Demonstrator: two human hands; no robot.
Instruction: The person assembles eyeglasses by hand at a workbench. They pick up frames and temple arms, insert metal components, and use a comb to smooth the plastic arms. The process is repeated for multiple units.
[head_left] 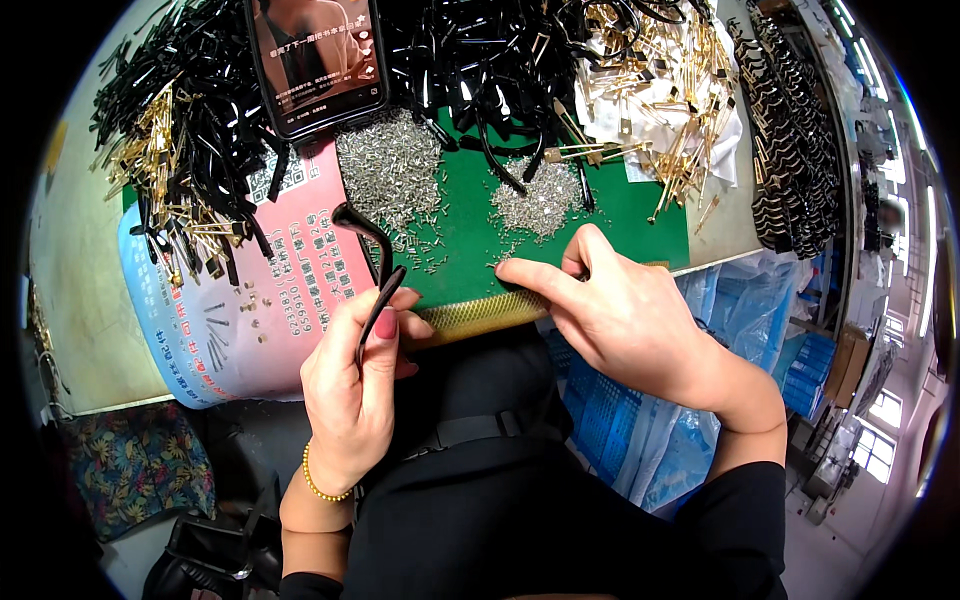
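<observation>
My left hand [352, 385] is closed on slim, glossy black eyeglass temples [384, 283], one curved end sticking up past the fingers. How many pieces it holds is hard to make out. Over the green mat [462, 230], my right hand [620, 310] reaches in with its fingers bent. One fingertip presses down beside a few loose bits in front of a small pile of tiny silver screws [540, 198]; whatever is pinched there is hidden. A larger heap of small silver screws [392, 170] lies on the left part of the mat.
Black eyeglass parts [470, 60] heap along the back, with gold metal pieces at left [165, 140] and right [665, 90]. A phone [318, 60] stands at back left above a pink printed sheet [290, 250]. Yellow mesh edging [480, 316] runs along the front. Blue crates [625, 420] are below right.
</observation>
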